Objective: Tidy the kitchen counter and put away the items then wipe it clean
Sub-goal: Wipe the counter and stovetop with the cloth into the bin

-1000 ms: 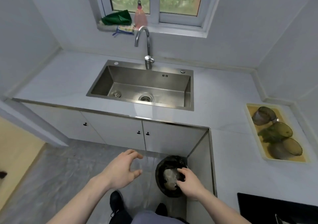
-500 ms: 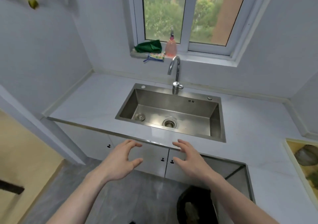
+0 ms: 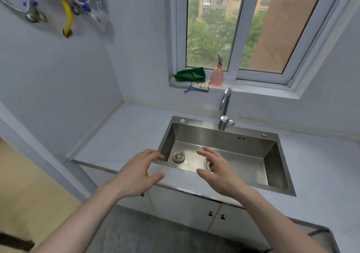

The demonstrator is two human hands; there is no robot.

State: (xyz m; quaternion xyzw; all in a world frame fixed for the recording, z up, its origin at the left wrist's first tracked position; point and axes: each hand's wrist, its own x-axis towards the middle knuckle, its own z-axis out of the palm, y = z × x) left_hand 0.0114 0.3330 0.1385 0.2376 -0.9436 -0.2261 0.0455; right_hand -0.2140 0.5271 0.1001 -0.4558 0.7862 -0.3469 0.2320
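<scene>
My left hand and my right hand are both raised in front of me, fingers spread and loosely bent, holding nothing. They hover over the front edge of the pale counter and the steel sink. On the window sill lie a green cloth, a dotted sponge cloth and a pink spray bottle, well beyond both hands.
A chrome tap stands behind the sink. Hoses and a yellow tube hang on the left wall. White cabinet doors sit under the counter. The wall corner closes the counter on the left.
My view rose from the bin on the floor to the sink and window. My right hand left the bin and both hands lifted forward over the sink's front edge.
</scene>
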